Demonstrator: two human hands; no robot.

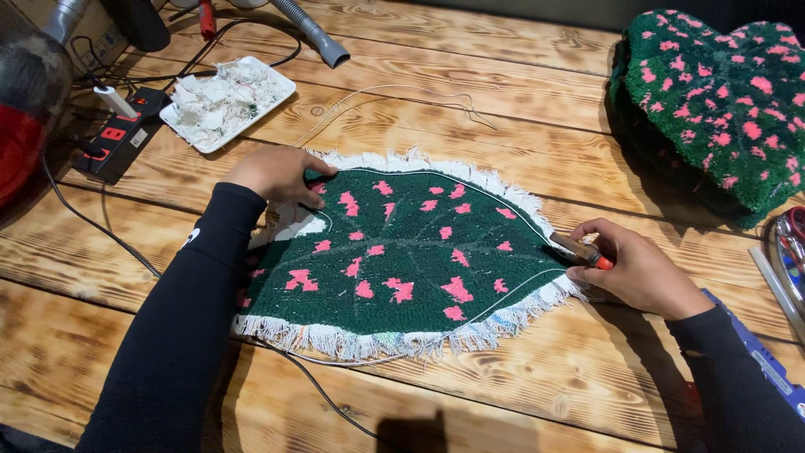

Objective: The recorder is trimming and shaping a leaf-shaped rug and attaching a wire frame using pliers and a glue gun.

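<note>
A leaf-shaped tufted rug (402, 252), dark green with pink blotches and a white frayed fringe, lies flat on the wooden table (503, 109). My left hand (277, 174) presses down on its upper left edge, fingers curled on the pile. My right hand (633, 267) rests at the rug's pointed right tip and grips a small brown tool with an orange end (583, 251), its tip touching the rug's border. A thin white wire (394, 91) follows the rug's outline and trails away across the table behind it.
A stack of similar green and pink rugs (721, 101) sits at the back right. A white tray of scraps (228, 101), a black power strip (122, 138) and a grey hose (312, 32) lie back left. A blue tool (767, 365) and scissors (788, 243) are at the right.
</note>
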